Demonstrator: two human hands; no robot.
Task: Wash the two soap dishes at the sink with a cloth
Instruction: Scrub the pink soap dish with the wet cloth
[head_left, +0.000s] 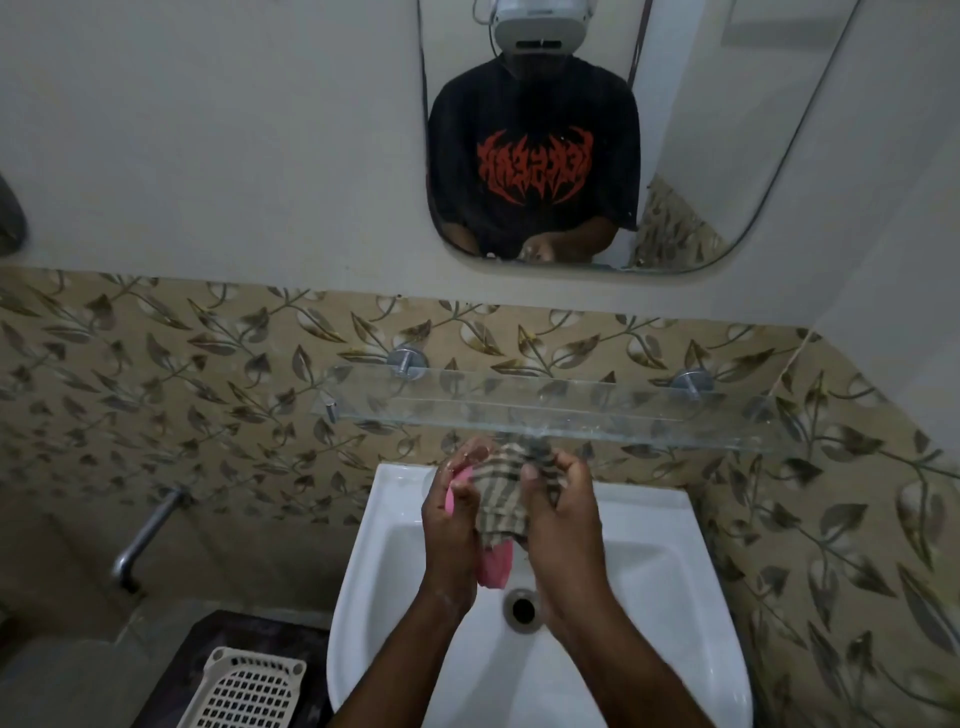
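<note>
Over the white sink (675, 597) I hold a pink soap dish (494, 567) upright on its edge. My left hand (451, 525) grips its left rim, and its lower end shows pink between my wrists. A checked beige and brown cloth (506, 491) covers most of the dish. My right hand (558, 514) is closed on that cloth and presses it against the dish. The tap is hidden behind my hands. A second soap dish is not in view.
A glass shelf (571, 410) juts out just above my hands. The drain (523, 609) lies below them. A white perforated plastic basket (244, 688) sits low left on a dark surface. A metal pipe (145, 535) sticks from the tiled wall. A mirror (701, 130) hangs above.
</note>
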